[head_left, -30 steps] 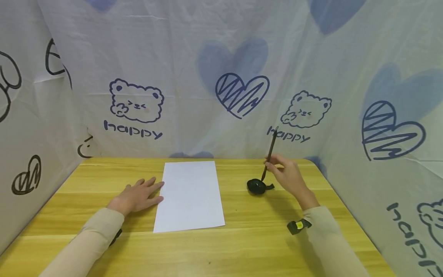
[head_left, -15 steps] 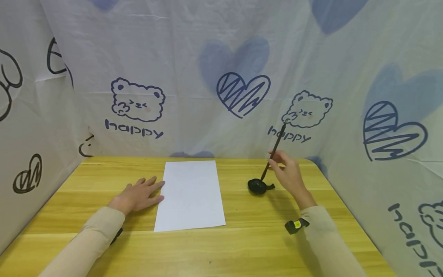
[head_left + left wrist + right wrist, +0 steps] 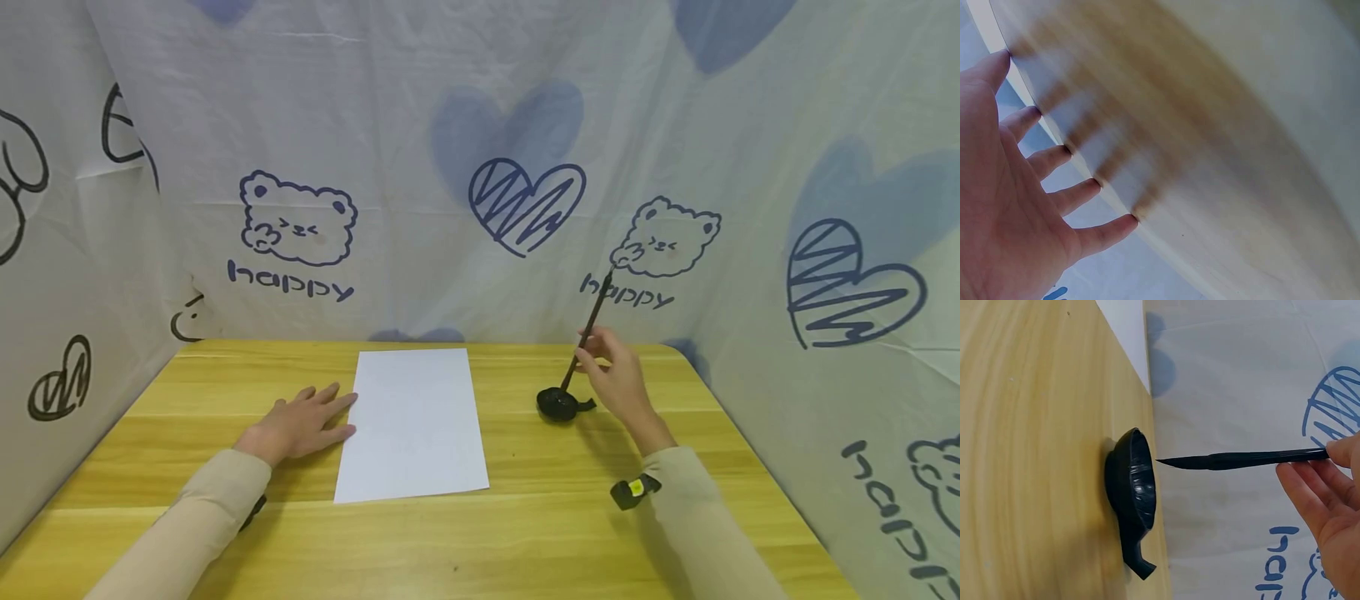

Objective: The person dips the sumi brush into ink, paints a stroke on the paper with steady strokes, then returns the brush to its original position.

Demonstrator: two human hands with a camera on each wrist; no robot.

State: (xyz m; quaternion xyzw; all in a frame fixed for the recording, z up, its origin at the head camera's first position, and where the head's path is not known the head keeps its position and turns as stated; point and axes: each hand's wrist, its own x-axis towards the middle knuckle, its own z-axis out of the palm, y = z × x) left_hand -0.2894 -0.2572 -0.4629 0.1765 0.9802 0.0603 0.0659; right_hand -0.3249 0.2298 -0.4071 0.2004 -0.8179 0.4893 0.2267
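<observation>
In the head view my right hand (image 3: 617,375) pinches a writing brush (image 3: 588,329) by its dark shaft, which leans with its upper end to the right. Below it, on the table, sits a small black ink dish (image 3: 557,405) with a short curved stem. The right wrist view shows the black pointed bristle tip (image 3: 1179,462) just above the mouth of the dish (image 3: 1141,481). My left hand (image 3: 296,427) lies with spread fingers on the table, its fingertips at the left edge of a blank white sheet of paper (image 3: 412,429).
The wooden table (image 3: 450,550) carries the sheet at centre and the dish to its right. White cloth (image 3: 405,208) printed with hearts and bears hangs behind and at both sides. A black wrist camera (image 3: 633,492) sits below the right sleeve.
The brush first leaned further to the right, then my right hand shifted slightly left with it, the tip staying near the dish. My left hand and the paper keep their place.
</observation>
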